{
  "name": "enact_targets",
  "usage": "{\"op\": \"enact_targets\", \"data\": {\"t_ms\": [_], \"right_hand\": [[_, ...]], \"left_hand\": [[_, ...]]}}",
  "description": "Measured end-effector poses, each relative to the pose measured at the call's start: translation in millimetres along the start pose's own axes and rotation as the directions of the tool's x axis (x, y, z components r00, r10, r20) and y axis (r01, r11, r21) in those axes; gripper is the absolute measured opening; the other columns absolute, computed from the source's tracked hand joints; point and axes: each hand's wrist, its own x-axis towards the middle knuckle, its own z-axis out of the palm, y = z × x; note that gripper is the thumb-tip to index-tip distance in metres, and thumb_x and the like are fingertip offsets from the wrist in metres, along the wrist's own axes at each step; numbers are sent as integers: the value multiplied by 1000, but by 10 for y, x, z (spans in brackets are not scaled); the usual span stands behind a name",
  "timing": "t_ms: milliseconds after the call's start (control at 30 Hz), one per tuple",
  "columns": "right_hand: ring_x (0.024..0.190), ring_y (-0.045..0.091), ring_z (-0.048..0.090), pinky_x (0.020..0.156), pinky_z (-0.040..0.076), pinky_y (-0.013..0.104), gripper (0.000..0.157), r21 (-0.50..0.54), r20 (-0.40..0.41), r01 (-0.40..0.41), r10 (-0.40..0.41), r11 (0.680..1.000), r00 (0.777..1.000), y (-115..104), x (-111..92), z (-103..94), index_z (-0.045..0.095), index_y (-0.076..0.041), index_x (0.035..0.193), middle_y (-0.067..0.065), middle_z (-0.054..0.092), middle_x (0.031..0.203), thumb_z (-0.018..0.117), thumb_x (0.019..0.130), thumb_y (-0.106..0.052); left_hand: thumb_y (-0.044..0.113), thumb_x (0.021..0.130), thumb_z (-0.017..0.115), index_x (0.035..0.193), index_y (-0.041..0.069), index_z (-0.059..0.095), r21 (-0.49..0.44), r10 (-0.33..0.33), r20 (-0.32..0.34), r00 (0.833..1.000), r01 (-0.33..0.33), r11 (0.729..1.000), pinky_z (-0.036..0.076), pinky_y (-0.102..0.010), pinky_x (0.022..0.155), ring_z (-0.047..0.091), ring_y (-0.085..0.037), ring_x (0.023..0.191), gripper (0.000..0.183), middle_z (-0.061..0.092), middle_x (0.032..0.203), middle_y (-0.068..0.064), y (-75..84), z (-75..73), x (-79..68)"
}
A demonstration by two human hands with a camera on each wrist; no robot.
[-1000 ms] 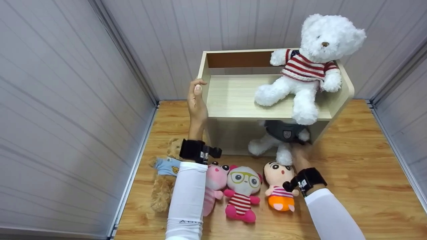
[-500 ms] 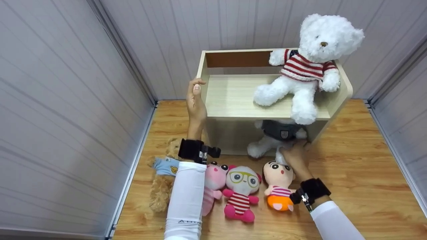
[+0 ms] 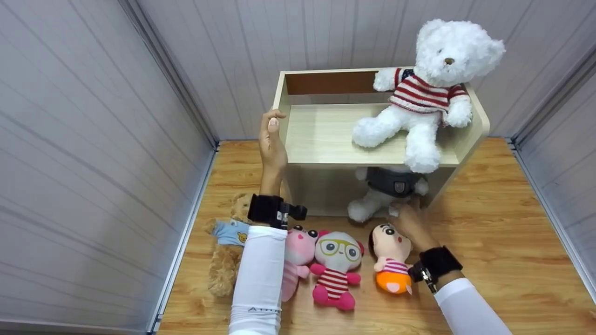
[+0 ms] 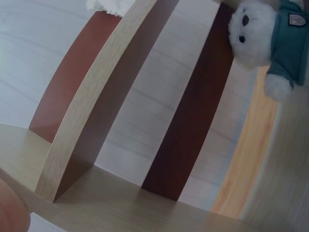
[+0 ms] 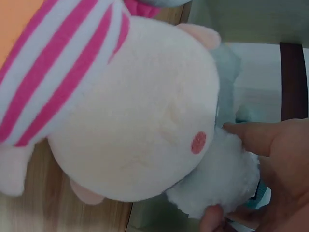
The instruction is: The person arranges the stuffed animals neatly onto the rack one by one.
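Observation:
My left hand (image 3: 274,149) grips the upright left side panel of a pale wooden two-tier shelf (image 3: 321,135). On the lower tier, at the right, sits a white teddy bear (image 3: 386,182) in a dark green top with a badge; the upper board hides its head in the head view. The left wrist view shows that bear's face (image 4: 251,34). My right hand (image 3: 410,223) holds the bear's foot, a white fluffy foot (image 5: 219,171) between thumb and fingers in the right wrist view. Right below the hand lies a doll (image 3: 392,253) with a pink-striped top and orange shorts.
A larger white teddy bear (image 3: 430,100) in a red-striped sweater sits on the upper tier's right end. A panda toy (image 3: 337,274), a pink plush (image 3: 298,251) and a brown bear (image 3: 226,260) lie on the floor before the shelf. Grey panel walls (image 3: 93,139) enclose the spot.
My right hand has come forward from beside the lower bear to its foot. The bear's dark top has turned slightly, and the doll with orange shorts has rolled to the right. The left hand keeps its place.

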Motion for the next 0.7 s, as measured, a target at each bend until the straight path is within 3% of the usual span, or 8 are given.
{"op": "enact_targets", "data": {"t_ms": [233,333,533,700], "right_hand": [[107,58,61,88,50,66,30,10,126,-9,8,1000,992,144,75,14,64,-2,117,30,69,111,59,94,-21],[106,56,63,93,49,65,35,71,156,-15,4,997,988,184,124,62,63,1,122,31,69,114,58,97,-22],[125,60,51,111,35,67,51,183,160,-39,10,982,987,264,177,180,52,9,138,36,58,136,58,98,-22],[136,62,39,118,23,68,57,238,153,-94,58,967,987,289,200,257,45,8,145,36,51,143,56,100,-25]], "left_hand": [[55,103,37,111,-1,56,4,-1,-7,1000,1,1000,27,-38,120,47,-23,135,60,54,122,-32,-11,-2,-1],[55,103,37,111,-2,55,7,-1,-5,1000,1,1000,27,-38,120,47,-23,137,60,54,123,-32,-9,-6,-3],[42,104,35,111,-4,55,18,1,-3,1000,-1,1000,28,-37,120,47,-24,136,51,55,121,-30,-2,-8,-2],[50,104,35,111,-4,54,18,3,3,1000,-3,1000,27,-37,120,47,-23,135,58,54,120,-31,-4,1,1]]}}
